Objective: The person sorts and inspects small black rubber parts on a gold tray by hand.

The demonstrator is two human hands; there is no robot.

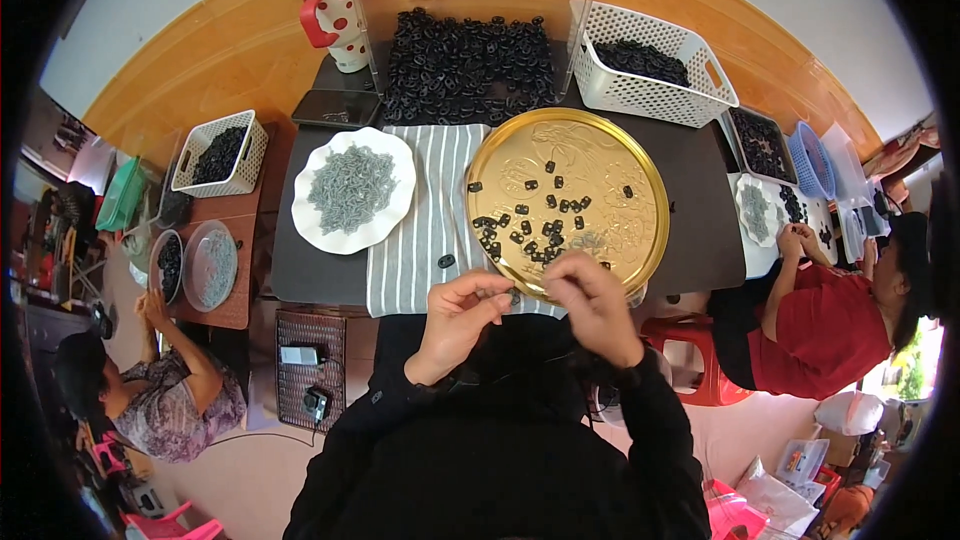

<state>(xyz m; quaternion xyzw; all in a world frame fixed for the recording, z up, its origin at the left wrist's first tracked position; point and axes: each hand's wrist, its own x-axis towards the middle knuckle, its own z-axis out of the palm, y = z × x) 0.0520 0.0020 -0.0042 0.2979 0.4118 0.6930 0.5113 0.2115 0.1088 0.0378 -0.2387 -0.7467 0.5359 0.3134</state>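
My left hand [460,325] is closed in a pinch just off the near rim of the round gold tray [652,240]. A tiny dark piece shows at its fingertips, too small to name. My right hand [592,308] hangs over the tray's near edge with its fingers bent down and drawn together; whatever they hold is hidden. Small black plastic pieces [552,230] lie scattered on the tray, mostly toward the near left, with a few grey bits [590,240] near my right hand. One black oval piece [446,261] rests on the grey striped cloth [420,285].
Left of the cloth stands a white scalloped plate [303,202] of grey screw-like pieces. A clear bin [362,15] of black parts, a white basket [655,112] and a red-dotted tumbler [345,25] line the back. A phone-like slab [335,108] lies nearby. Co-workers sit on both sides.
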